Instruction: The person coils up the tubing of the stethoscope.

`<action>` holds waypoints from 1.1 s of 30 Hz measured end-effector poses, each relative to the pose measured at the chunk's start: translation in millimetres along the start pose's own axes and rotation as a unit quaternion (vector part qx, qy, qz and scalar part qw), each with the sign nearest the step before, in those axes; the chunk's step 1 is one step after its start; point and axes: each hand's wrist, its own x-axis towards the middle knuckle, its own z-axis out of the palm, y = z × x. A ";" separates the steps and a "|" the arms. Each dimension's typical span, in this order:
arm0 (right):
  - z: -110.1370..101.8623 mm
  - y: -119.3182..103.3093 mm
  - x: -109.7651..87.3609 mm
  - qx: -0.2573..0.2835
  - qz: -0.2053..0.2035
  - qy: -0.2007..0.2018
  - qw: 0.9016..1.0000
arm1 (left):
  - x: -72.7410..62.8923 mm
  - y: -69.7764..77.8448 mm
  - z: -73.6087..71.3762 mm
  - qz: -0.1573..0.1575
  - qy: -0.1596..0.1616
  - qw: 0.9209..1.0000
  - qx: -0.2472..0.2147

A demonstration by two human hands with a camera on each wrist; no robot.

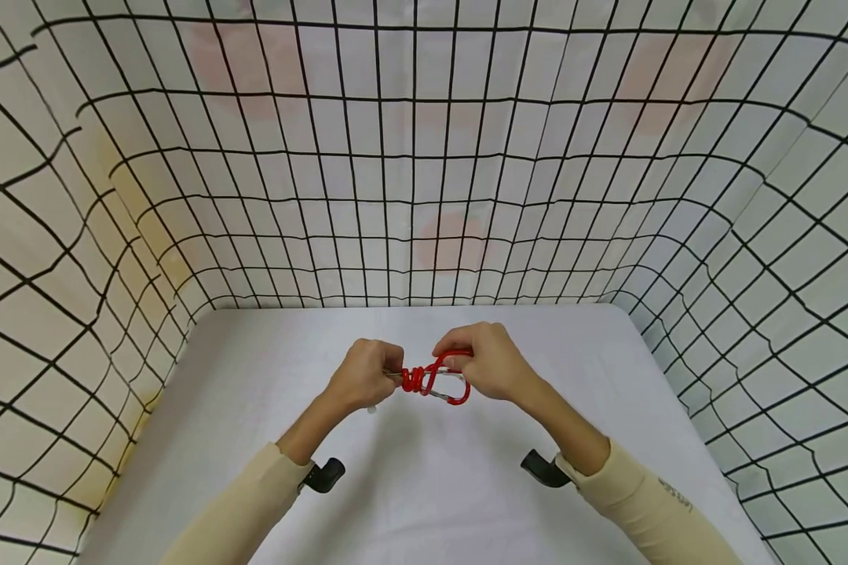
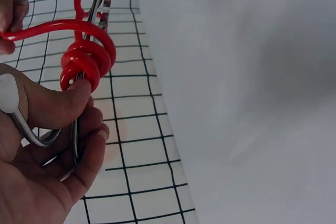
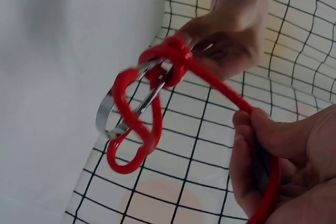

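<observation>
A glossy red cord (image 1: 414,380) is wound in several coils around a slim, shiny metal piece (image 2: 75,135), with a loose loop at its right end. My left hand (image 1: 365,375) grips the metal piece just below the coils. A bent metal rod with a white rounded end (image 2: 8,94) sticks out by the left thumb. Between thumb and fingers, my right hand (image 1: 493,362) pinches the cord, which runs taut from the coils and on across the palm. A flat, curved metal end (image 3: 105,116) shows beside the cord's loop. The left fingers hide part of the metal.
Both hands are above a white surface (image 1: 424,486). A black grid (image 1: 413,157) on white cloth walls surrounds it at the back and sides. Each wrist bears a black camera mount (image 1: 325,475) near the sleeve cuff.
</observation>
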 end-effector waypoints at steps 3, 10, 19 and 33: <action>-1.7 7.0 5.4 -0.004 -0.014 0.016 1.000 | -0.5 6.8 -1.9 0.016 -0.020 1.000 -0.005; -3.5 38.3 18.6 0.014 -0.024 0.022 0.999 | -0.5 21.6 -6.0 0.045 -0.055 0.997 -0.043; 6.8 82.4 29.1 0.097 0.078 -0.074 0.989 | -0.9 27.7 -9.9 0.044 -0.066 0.993 -0.090; 38.1 114.8 19.4 0.356 0.184 -0.147 0.904 | -0.8 26.5 -11.4 0.011 -0.039 0.993 -0.115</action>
